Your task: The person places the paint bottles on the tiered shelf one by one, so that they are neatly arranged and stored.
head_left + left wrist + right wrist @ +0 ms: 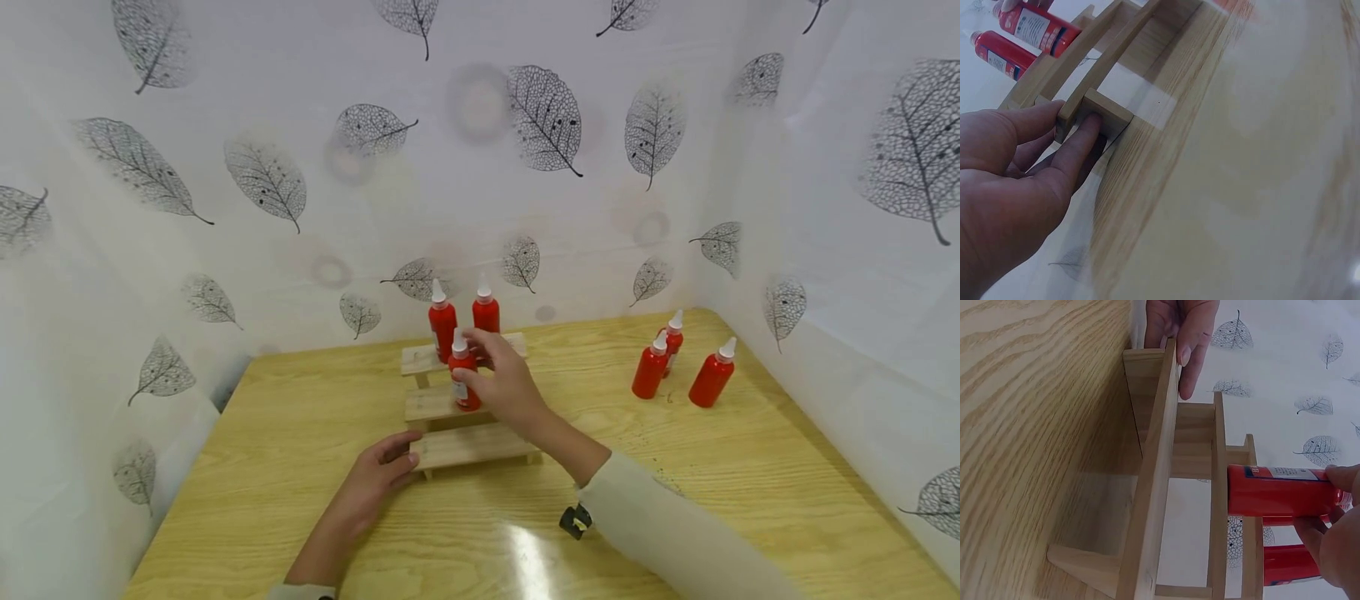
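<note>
A three-step wooden rack stands on the table. My right hand pinches a red squeeze bottle with a white pointed cap, thumb and fingers round its upper part. That bottle is upright over the middle step, and in the right wrist view its base is right at the board. Two similar red bottles, one on the left and one on the right, stand on the top step behind. With my left hand I grip the left end of the lowest step, thumb on the board and fingers by its leg.
Three more red bottles stand on the table at the right: one in front, one behind it and one further right. A small black object shows beside the right sleeve. Leaf-printed white sheeting encloses the back and sides.
</note>
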`<state>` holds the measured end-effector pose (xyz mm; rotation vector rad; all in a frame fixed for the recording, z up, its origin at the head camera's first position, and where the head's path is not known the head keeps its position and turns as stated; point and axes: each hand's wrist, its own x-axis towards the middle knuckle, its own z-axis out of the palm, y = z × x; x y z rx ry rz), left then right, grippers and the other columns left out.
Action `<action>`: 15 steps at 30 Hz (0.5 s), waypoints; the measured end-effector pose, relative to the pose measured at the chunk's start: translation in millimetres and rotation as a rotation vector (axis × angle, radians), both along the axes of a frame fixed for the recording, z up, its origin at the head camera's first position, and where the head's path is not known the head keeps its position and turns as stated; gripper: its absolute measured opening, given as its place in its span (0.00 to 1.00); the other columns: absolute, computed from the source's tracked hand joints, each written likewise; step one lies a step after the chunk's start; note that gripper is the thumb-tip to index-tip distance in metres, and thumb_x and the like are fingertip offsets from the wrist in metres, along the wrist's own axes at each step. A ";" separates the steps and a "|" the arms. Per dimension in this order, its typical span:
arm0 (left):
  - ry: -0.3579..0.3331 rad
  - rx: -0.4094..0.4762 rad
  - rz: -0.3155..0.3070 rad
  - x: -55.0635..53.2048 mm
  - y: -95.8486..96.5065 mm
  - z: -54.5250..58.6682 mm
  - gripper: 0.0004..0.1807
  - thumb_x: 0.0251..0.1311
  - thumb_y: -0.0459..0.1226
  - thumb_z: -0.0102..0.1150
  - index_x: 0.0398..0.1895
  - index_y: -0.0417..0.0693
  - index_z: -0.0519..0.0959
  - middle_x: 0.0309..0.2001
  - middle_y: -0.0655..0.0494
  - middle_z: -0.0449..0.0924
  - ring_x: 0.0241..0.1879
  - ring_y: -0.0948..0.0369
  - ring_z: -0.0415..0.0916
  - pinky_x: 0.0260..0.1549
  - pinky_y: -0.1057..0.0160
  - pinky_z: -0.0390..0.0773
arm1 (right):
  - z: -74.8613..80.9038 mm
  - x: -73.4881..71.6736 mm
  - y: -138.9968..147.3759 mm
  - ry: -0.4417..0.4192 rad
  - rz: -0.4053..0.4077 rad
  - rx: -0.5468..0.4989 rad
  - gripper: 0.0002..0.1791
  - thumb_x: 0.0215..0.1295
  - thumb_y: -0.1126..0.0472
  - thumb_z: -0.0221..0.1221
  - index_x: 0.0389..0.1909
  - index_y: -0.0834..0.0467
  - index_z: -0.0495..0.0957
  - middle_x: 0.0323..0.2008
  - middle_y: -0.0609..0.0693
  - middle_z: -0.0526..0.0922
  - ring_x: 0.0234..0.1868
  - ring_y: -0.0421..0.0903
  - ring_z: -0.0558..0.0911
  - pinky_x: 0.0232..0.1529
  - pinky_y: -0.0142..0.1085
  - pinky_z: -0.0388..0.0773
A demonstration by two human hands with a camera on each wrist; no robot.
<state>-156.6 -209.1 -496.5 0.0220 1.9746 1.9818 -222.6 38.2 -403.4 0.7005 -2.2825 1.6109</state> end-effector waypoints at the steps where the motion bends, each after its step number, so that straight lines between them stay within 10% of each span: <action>1: 0.000 -0.001 0.001 -0.2 0.2 0.0 0.28 0.71 0.36 0.58 0.71 0.38 0.67 0.71 0.37 0.63 0.64 0.52 0.71 0.59 0.60 0.80 | 0.0 -0.5 -2.5 0.008 0.000 0.002 0.28 0.65 0.64 0.67 0.65 0.59 0.72 0.53 0.53 0.79 0.53 0.49 0.81 0.57 0.42 0.83; 15: -0.003 -0.015 0.026 -1.1 1.4 -0.4 0.27 0.71 0.35 0.59 0.70 0.38 0.68 0.71 0.37 0.64 0.63 0.53 0.71 0.58 0.59 0.81 | -3.5 -4.8 -25.0 0.074 -0.002 0.016 0.29 0.65 0.63 0.67 0.66 0.58 0.71 0.53 0.53 0.78 0.53 0.47 0.80 0.53 0.39 0.84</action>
